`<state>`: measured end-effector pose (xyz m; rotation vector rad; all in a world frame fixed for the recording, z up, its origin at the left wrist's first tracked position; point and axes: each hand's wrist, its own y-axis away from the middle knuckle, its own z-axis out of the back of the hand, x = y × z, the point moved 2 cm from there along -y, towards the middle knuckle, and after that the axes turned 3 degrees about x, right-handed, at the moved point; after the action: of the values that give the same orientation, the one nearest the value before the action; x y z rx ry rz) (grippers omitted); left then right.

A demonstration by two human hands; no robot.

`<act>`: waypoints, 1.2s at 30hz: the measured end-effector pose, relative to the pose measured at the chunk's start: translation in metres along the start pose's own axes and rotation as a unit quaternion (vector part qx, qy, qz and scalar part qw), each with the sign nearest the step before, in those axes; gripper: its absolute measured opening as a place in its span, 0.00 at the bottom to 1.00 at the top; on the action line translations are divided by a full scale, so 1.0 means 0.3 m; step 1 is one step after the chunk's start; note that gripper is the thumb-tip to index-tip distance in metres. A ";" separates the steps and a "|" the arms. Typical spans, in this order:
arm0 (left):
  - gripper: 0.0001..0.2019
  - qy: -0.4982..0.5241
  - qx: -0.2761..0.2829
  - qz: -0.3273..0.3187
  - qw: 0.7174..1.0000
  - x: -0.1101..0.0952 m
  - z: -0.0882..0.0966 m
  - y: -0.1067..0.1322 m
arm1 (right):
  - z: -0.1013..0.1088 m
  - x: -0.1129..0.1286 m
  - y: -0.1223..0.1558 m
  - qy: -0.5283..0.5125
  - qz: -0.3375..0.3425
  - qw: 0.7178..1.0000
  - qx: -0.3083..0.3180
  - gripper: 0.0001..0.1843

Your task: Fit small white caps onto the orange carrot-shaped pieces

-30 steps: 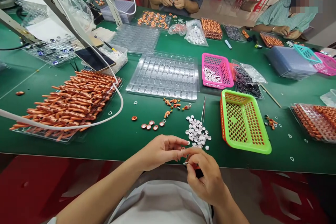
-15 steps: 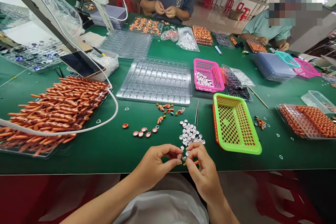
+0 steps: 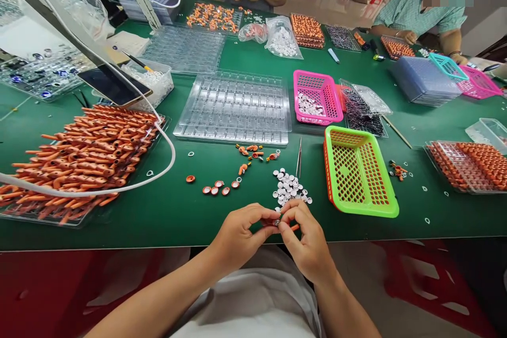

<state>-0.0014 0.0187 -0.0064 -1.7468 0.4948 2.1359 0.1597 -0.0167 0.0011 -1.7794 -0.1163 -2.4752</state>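
At the counter's (image 3: 158, 211) near edge, I pinch 1 small orange piece (image 3: 294, 227) between left hand (image 3: 237, 235) and right hand (image 3: 307, 243), fingertips closed, while white caps (image 3: 288, 189) and the clear tray (image 3: 235, 108) beyond sit unfilled.

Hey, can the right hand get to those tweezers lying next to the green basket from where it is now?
Probably yes. The tweezers lie bare on the green table just beyond the right hand, with only the small pile of white caps between. But its fingertips are pinching a small part with the left hand.
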 end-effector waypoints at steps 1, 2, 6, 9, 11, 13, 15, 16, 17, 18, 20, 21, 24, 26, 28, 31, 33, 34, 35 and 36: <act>0.06 -0.004 0.001 -0.001 1.000 0.002 -0.001 0.000 | 0.001 0.000 -0.001 -0.002 -0.002 1.000 0.001 0.06; 0.06 -0.009 0.002 -0.002 1.000 0.004 -0.002 -0.001 | 0.003 0.001 -0.002 -0.005 -0.005 1.000 0.002 0.06; 0.07 -0.028 0.002 -0.003 1.000 0.012 -0.005 -0.003 | 0.007 0.001 -0.009 -0.021 -0.020 0.999 0.013 0.06; 0.06 -0.045 -0.004 -0.029 0.999 0.014 -0.008 -0.005 | 0.010 0.000 -0.016 -0.025 -0.026 0.999 0.019 0.06; 0.06 -0.057 -0.008 -0.049 0.997 0.012 -0.011 -0.005 | 0.012 -0.002 -0.019 -0.026 -0.024 0.999 0.023 0.06; 0.06 -0.061 -0.009 -0.061 0.996 0.011 -0.014 -0.004 | 0.014 -0.004 -0.020 -0.022 -0.019 0.999 0.028 0.06; 0.06 -0.056 -0.011 -0.064 0.996 0.009 -0.016 -0.002 | 0.015 -0.007 -0.018 -0.014 -0.017 0.999 0.031 0.06; 0.06 -0.052 -0.013 -0.063 0.997 0.008 -0.016 -0.001 | 0.015 -0.009 -0.017 -0.010 -0.019 0.999 0.030 0.06; 0.06 -0.046 -0.014 -0.062 0.997 0.006 -0.015 0.000 | 0.016 -0.009 -0.016 -0.009 -0.022 0.999 0.028 0.06; 0.06 -0.040 -0.015 -0.059 0.997 0.004 -0.013 0.001 | 0.016 -0.010 -0.014 -0.011 -0.027 0.999 0.027 0.05; 0.06 -0.023 -0.015 -0.051 0.998 -0.001 -0.008 0.003 | 0.018 -0.008 -0.011 -0.024 -0.036 0.999 0.030 0.04; 0.06 -0.012 -0.013 -0.046 0.999 -0.004 -0.005 0.005 | 0.019 -0.006 -0.009 -0.032 -0.041 0.998 0.033 0.03; 0.06 0.023 0.002 -0.018 1.000 -0.013 0.000 0.008 | 0.021 -0.004 -0.005 -0.054 -0.055 0.996 0.053 0.02; 0.06 0.047 0.014 -0.002 0.999 -0.016 0.000 0.012 | 0.020 -0.007 -0.004 -0.075 -0.066 0.992 0.070 0.03; 0.05 0.065 0.019 0.015 0.998 -0.015 -0.002 0.015 | 0.017 -0.013 -0.005 -0.099 -0.076 0.989 0.082 0.04; 0.07 0.094 0.027 0.058 0.994 -0.003 -0.003 0.022 | 0.013 -0.021 -0.009 -0.108 -0.089 0.986 0.088 0.05; 0.09 0.128 0.043 0.092 0.987 0.004 -0.003 0.025 | 0.012 -0.023 -0.011 -0.103 -0.100 0.986 0.089 0.05; 0.10 0.151 0.052 0.109 0.981 0.005 -0.003 0.026 | 0.012 -0.024 -0.012 -0.103 -0.105 0.985 0.086 0.06; 0.11 0.180 0.059 0.124 0.974 0.004 -0.003 0.026 | 0.012 -0.025 -0.012 -0.108 -0.107 0.985 0.083 0.06; 0.11 0.211 0.061 0.139 0.966 0.002 -0.003 0.025 | 0.012 -0.025 -0.011 -0.116 -0.106 0.984 0.082 0.06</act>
<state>-0.0043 0.0118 -0.0068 -2.1722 1.0143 1.8425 0.1651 -0.0127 -0.0050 -2.0684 -0.5376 -2.2963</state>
